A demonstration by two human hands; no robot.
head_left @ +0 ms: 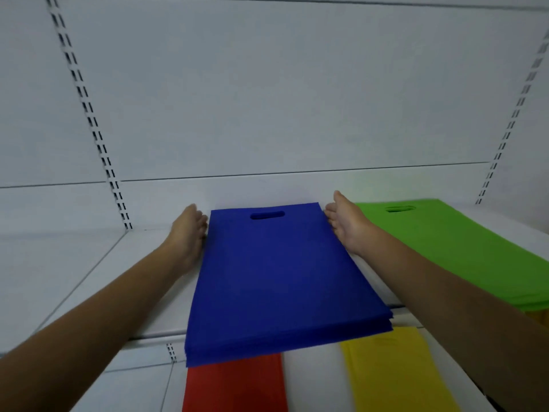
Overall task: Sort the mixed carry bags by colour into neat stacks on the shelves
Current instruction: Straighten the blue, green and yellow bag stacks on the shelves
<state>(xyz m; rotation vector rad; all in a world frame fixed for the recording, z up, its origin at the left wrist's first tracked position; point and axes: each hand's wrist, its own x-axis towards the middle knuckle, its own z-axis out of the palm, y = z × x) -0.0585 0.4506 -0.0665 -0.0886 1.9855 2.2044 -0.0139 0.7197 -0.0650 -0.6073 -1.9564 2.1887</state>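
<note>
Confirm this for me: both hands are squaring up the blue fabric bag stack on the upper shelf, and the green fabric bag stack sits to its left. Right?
Not quite. The head view shows the green fabric bag stack to the right of the blue fabric bag stack, not the left. The rest holds: left hand and right hand flank the blue stack on the upper shelf.

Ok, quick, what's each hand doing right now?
Left hand: open, flat against the left edge of the blue bags.
Right hand: open, flat against their right edge, holding nothing.
</note>
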